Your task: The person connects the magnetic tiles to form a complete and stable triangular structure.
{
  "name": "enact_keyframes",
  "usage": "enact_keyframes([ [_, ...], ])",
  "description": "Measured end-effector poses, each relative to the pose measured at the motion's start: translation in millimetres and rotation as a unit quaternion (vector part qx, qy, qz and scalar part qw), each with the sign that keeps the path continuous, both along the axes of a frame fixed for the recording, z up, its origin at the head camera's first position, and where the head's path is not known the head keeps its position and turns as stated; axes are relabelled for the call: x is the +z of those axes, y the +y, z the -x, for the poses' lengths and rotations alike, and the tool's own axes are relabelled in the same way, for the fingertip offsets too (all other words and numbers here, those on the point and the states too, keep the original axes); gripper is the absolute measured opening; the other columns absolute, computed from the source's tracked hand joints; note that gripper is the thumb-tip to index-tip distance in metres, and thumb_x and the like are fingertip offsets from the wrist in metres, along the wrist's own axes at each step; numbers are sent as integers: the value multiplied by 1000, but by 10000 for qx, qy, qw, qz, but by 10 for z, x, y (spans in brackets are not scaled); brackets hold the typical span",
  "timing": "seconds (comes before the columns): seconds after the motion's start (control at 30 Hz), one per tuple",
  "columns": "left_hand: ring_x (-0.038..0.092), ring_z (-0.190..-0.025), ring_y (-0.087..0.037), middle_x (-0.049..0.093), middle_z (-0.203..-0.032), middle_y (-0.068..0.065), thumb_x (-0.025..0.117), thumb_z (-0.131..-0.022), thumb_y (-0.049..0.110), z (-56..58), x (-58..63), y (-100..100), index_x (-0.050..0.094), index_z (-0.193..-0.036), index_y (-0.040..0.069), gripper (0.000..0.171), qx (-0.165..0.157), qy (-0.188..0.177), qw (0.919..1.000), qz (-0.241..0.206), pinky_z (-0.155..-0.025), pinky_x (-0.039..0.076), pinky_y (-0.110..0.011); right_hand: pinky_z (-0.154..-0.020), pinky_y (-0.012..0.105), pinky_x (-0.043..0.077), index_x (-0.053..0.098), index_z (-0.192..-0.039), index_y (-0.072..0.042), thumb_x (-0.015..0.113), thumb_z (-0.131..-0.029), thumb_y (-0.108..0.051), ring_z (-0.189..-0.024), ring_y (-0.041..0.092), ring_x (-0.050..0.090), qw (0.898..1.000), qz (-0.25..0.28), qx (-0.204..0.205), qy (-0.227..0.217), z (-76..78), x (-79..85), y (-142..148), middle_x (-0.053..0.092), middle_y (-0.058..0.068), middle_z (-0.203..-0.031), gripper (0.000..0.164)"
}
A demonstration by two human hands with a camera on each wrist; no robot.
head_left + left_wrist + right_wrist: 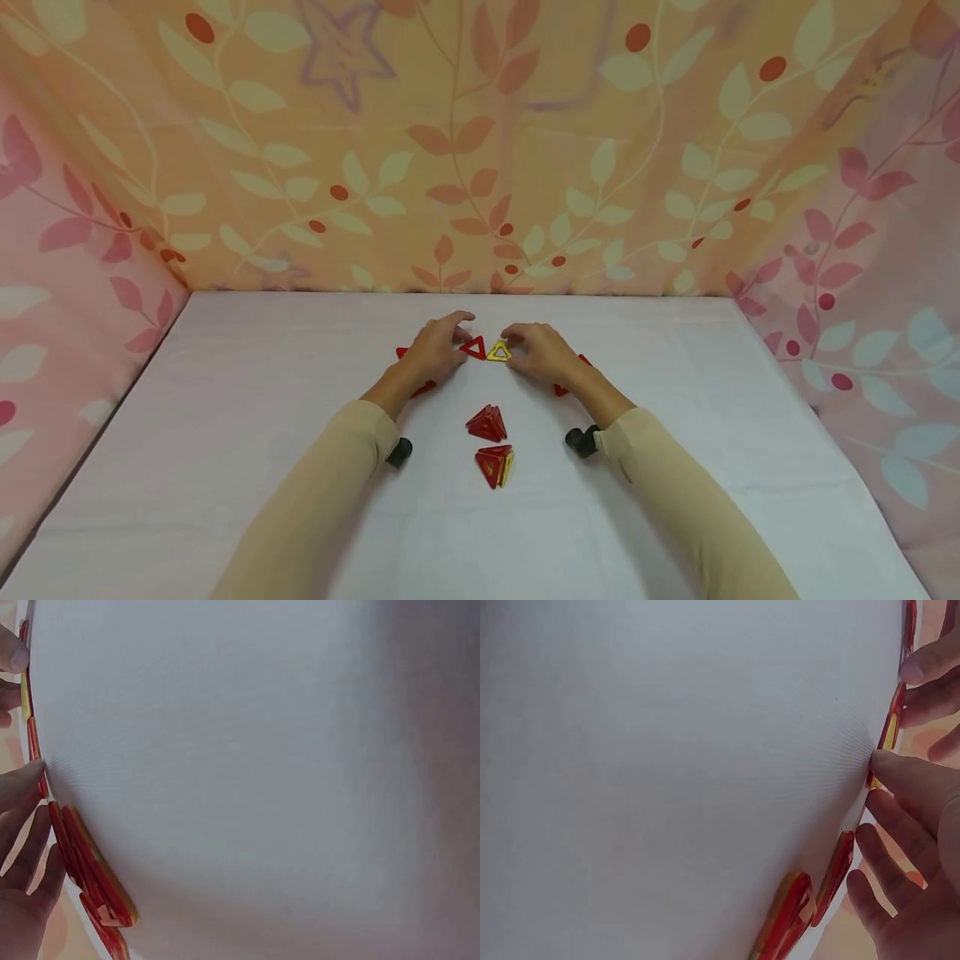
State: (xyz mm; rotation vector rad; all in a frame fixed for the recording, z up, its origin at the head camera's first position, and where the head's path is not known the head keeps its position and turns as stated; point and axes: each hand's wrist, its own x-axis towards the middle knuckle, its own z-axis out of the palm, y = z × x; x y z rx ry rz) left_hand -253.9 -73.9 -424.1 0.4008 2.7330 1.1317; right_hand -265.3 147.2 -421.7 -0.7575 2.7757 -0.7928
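Observation:
In the head view, my left hand (437, 350) pinches a small red triangular frame tile (482, 348) flat on the white table. Facing it, my right hand (546, 353) holds a yellow triangular frame tile (498, 358) by its right side. The two tiles lie side by side, corners touching or nearly so. The left wrist view shows the left thumb on the red tile's (42, 782) edge. From the right wrist, thumb and forefinger are seen on the yellow tile (890, 732), which looks red along its edge there.
Nearer the body stand two pyramid-like groups of triangles, one red (487, 423), one red and yellow (493, 463). More red pieces (425, 388) lie partly hidden under the left hand, others (560, 390) under the right. A patterned curtain (465, 167) rises behind the white table (225, 433).

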Motion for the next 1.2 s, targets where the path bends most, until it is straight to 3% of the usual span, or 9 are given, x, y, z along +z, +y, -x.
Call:
enact_keyframes([
  [0.63, 57, -119, -28, 72, -113, -9, 72, -88, -1, -67, 40, 35, 52, -140, 10, 58, -32, -12, 10000, 30, -109, 37, -49, -98, 42, 49, 68, -118, -1, 72, -87, -2, -102, 24, 65, 9996, 116, 140, 233, -16, -1, -69, 72, 10, -106, 32],
  [1.2, 64, -111, -26, 71, -111, -10, 70, -88, -5, -69, 36, 17, 51, -140, 8, 57, -237, 200, 9993, -209, -102, 46, -44, -97, 41, 49, 70, -113, -1, 74, -87, -4, -99, 23, 65, 9998, 16, 71, 168, -28, 44, -99, 72, 8, -103, 27],
])
